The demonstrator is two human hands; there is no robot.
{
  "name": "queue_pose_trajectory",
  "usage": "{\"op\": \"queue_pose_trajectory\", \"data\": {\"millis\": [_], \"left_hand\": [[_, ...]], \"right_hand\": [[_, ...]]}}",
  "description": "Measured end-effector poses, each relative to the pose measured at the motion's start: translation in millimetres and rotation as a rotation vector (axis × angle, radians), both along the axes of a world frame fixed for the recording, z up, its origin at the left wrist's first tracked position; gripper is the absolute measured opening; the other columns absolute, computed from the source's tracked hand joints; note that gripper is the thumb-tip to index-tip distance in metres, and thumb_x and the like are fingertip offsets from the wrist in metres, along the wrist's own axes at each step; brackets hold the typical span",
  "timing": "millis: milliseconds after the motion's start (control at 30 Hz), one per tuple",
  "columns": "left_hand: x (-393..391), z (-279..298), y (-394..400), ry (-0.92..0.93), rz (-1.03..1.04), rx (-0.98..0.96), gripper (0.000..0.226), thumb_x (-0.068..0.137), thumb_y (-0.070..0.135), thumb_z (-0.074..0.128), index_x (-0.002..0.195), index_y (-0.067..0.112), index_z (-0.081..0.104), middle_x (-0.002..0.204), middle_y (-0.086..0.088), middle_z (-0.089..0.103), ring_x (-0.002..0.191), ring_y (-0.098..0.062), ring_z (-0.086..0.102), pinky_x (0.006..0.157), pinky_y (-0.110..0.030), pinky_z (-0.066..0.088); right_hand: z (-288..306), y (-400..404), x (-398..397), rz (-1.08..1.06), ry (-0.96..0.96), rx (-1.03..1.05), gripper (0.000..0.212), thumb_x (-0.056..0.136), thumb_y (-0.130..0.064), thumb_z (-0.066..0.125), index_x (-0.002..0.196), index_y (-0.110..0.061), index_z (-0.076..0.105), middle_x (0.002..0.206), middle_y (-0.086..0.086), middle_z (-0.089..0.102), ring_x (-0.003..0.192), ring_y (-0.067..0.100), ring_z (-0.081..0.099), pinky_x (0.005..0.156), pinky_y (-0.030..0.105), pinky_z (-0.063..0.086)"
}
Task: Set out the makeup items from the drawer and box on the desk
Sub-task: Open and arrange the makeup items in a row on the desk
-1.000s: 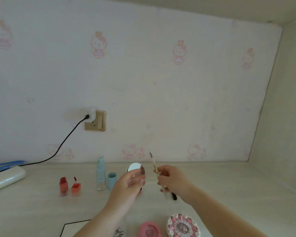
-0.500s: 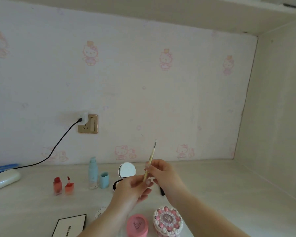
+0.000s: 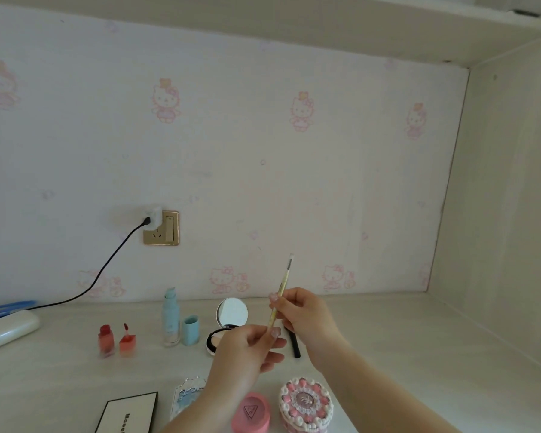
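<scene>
Over the bench (image 3: 388, 354): thin yellow brow pencil with spoolie tip (image 3: 280, 295)
right hand (image 3: 306, 317) pinches it; left hand (image 3: 247, 348) nips its bottom; a loose grip could drop it onto the open round mirrored compact (image 3: 228, 323)

You hold a thin yellow brow pencil (image 3: 277, 303) tilted, spoolie end up. An open compact (image 3: 228, 320) stands behind it on the worktop (image 3: 403, 354).
</scene>
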State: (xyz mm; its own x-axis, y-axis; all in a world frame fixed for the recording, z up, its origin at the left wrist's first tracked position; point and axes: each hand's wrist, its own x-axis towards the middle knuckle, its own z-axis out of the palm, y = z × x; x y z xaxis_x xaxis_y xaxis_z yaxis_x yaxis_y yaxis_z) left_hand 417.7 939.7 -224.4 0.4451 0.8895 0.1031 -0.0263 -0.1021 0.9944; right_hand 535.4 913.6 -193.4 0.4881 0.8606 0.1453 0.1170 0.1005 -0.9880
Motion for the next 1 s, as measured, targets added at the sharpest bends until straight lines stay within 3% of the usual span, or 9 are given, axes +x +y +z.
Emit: {"op": "queue_pose_trajectory", "data": {"millis": [100,200,267,400,600,733,800,900,1000], "left_hand": [[0,4,2,-0.009,-0.006,0.002,0.014,0.092,0.018,0.058,0.081,0.014,0.067,0.068,0.006,0.074,0.056,-0.008,0.068,0.060,-0.024,0.055],[-2,-2,5,0.040,-0.039,-0.006,0.014,0.091,0.018,0.059,0.082,0.011,0.067,0.067,0.006,0.074,0.054,-0.008,0.066,0.057,-0.022,0.053],[-5,-11,4,0.068,-0.064,-0.054,0.013,0.090,0.017,0.060,0.083,0.008,0.067,0.064,0.005,0.073,0.051,-0.008,0.065,0.053,-0.022,0.051],[-8,-16,15,0.056,-0.038,-0.111,0.014,0.092,0.015,0.058,0.087,0.005,0.066,0.069,0.002,0.069,0.051,-0.009,0.063,0.052,-0.022,0.050],[0,-19,31,0.080,-0.004,-0.210,0.018,0.096,0.007,0.046,0.096,0.015,0.062,0.084,0.001,0.060,0.068,-0.008,0.064,0.063,-0.022,0.049],[6,-28,47,0.147,0.010,-0.151,0.016,0.090,0.001,0.052,0.097,0.014,0.057,0.077,0.004,0.068,0.066,-0.012,0.057,0.057,-0.022,0.041],[12,-31,54,0.122,0.055,-0.190,0.014,0.086,-0.005,0.054,0.092,0.007,0.053,0.070,-0.002,0.067,0.064,-0.019,0.054,0.056,-0.027,0.040],[21,-36,65,0.145,0.072,-0.210,0.019,0.085,-0.010,0.048,0.075,0.006,0.046,0.075,-0.009,0.066,0.065,-0.023,0.053,0.057,-0.030,0.042],[28,-43,75,0.203,0.051,-0.192,0.030,0.084,-0.014,0.038,0.069,0.006,0.054,0.077,-0.009,0.062,0.066,-0.019,0.056,0.054,-0.026,0.045]], "right_hand": [[3,3,-1,0.006,-0.003,-0.003,0.015,0.086,-0.025,0.067,0.076,-0.014,0.065,0.073,-0.001,0.066,0.071,0.014,0.055,0.072,0.028,0.050],[16,8,7,-0.058,0.173,0.066,0.015,0.088,-0.021,0.064,0.076,-0.012,0.065,0.070,-0.002,0.062,0.062,0.009,0.051,0.064,0.023,0.046],[31,9,26,-0.149,0.246,0.127,0.016,0.089,-0.022,0.064,0.075,-0.014,0.063,0.078,-0.001,0.066,0.068,0.008,0.056,0.069,0.023,0.048],[34,10,45,-0.129,0.121,0.040,0.015,0.088,-0.025,0.065,0.077,-0.014,0.065,0.081,0.000,0.068,0.072,0.009,0.059,0.075,0.025,0.050],[-10,28,44,-0.049,0.017,-0.212,0.019,0.092,-0.022,0.060,0.079,-0.009,0.064,0.066,0.004,0.050,0.058,0.012,0.045,0.060,0.019,0.045],[-32,46,49,-0.076,-0.039,-0.285,0.009,0.091,-0.017,0.060,0.088,-0.008,0.061,0.058,0.003,0.051,0.051,0.011,0.046,0.047,0.014,0.044],[-41,56,52,-0.117,-0.132,-0.334,0.019,0.087,-0.022,0.066,0.101,-0.013,0.057,0.065,0.002,0.062,0.056,0.014,0.055,0.056,0.023,0.051],[-52,65,54,-0.127,-0.278,-0.402,0.031,0.084,-0.031,0.068,0.106,-0.018,0.050,0.075,-0.002,0.069,0.073,0.015,0.066,0.085,0.037,0.056],[-57,70,51,-0.111,-0.316,-0.439,0.034,0.086,-0.031,0.066,0.107,-0.019,0.043,0.082,-0.002,0.070,0.081,0.015,0.068,0.088,0.038,0.054]]}}
